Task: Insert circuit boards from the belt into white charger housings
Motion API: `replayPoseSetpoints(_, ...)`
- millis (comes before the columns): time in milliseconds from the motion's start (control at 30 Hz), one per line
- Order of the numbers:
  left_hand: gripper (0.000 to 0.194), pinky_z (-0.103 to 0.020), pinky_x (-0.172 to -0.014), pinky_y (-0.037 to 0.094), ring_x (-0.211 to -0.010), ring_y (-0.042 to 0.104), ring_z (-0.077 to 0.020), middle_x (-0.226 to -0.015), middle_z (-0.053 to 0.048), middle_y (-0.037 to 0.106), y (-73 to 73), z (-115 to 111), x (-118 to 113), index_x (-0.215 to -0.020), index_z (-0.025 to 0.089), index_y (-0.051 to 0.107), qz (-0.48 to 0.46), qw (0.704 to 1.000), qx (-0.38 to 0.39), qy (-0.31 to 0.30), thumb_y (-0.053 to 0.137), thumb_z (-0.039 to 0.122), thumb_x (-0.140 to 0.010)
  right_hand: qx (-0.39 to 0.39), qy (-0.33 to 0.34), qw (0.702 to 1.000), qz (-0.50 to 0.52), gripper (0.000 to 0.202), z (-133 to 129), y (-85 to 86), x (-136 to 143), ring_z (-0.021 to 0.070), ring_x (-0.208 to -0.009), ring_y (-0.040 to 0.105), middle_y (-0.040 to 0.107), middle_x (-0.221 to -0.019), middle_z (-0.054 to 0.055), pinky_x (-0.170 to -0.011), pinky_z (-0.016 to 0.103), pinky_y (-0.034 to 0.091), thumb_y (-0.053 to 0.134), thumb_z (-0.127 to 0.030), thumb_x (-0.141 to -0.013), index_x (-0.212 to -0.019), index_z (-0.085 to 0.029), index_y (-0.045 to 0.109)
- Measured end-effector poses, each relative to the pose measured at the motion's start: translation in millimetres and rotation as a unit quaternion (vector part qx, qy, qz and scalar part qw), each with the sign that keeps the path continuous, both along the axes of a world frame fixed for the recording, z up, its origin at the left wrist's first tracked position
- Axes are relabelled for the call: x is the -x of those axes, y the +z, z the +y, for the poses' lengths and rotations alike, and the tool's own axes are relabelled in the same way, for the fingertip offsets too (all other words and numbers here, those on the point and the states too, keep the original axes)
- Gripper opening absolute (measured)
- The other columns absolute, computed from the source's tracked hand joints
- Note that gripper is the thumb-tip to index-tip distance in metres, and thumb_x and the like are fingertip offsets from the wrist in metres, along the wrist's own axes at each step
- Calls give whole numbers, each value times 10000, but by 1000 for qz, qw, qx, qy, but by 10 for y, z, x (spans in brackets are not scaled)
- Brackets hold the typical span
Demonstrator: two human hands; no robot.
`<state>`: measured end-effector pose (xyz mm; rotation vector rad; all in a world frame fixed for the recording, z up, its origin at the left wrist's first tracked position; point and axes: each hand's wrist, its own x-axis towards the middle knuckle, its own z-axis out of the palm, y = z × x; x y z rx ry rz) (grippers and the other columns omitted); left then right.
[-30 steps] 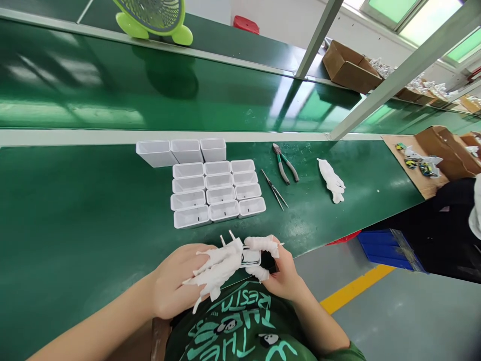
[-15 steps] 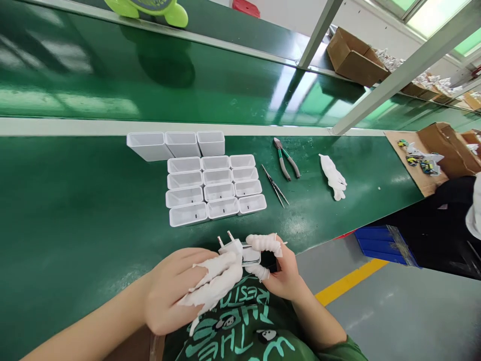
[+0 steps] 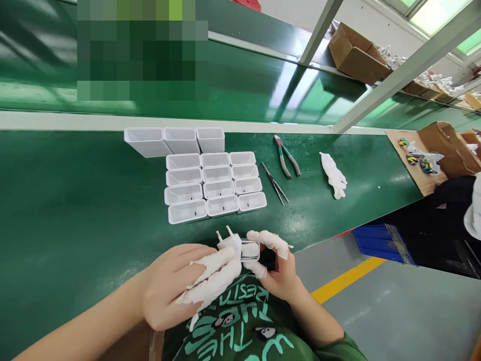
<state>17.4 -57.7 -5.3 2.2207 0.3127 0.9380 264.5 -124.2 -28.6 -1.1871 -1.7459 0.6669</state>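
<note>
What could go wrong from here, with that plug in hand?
1. The white two-pin plastic plug might slip and drop: the left hand holds it close to the near edge of the glossy green tabletop.
2. The ragged white finger wrappings have loose ends, which might snag on its bare metal pins.

plug [image 3: 230, 242] before bins [image 3: 219, 189] and left of tweezers [image 3: 273, 183]

A green bench [image 3: 75, 200] carries white bins [image 3: 218, 188], pliers [image 3: 281, 155], tweezers [image 3: 275, 183], glove [image 3: 333, 174].
</note>
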Motion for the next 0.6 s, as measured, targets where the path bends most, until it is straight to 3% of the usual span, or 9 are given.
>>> replayPoseSetpoints(67,216,-355,-609,580,-719,683,-218,-883,-84,757,5,-14,5,-1040,259,559,0,1000,21,-5,365,220,-951,-11,-1,1000,-14,526,-18,17,10,239,-964,727,729,-1219,124,-825,398,620,686,-206,-909,-1402,-267,514)
replayPoseSetpoints(167,230,-390,-615,575,-707,675,-237,-859,-96,743,8,-73,-28,-1025,266,569,-3,999,24,38,355,221,-955,-37,-4,998,-48,512,-37,62,23,266,-1110,712,720,-1248,146,-898,422,622,645,-152,-919,-1405,-252,517)
replayPoseSetpoints(233,218,-386,-598,564,-692,673,-245,-814,-105,736,16,-97,-60,-1030,248,559,-15,998,-2,57,366,201,-940,-34,-6,997,-63,518,-37,102,24,265,-1134,705,721,-1237,148,-916,418,622,635,-133,-917,-1408,-242,511)
replayPoseSetpoints(400,166,-353,-551,552,-600,636,-224,-675,-78,689,37,-57,-107,-957,235,512,-24,997,-63,30,366,161,-927,1,7,998,-65,473,-26,172,14,241,-1147,686,713,-1233,132,-946,378,604,641,-120,-908,-1353,-231,524)
replayPoseSetpoints(600,226,-347,-572,563,-645,657,-224,-714,-78,712,27,-48,-128,-1007,238,566,-38,997,-55,48,377,152,-916,55,-16,997,-42,549,-78,100,27,182,-848,693,709,-1173,102,-779,344,604,641,-148,-912,-1410,-271,448)
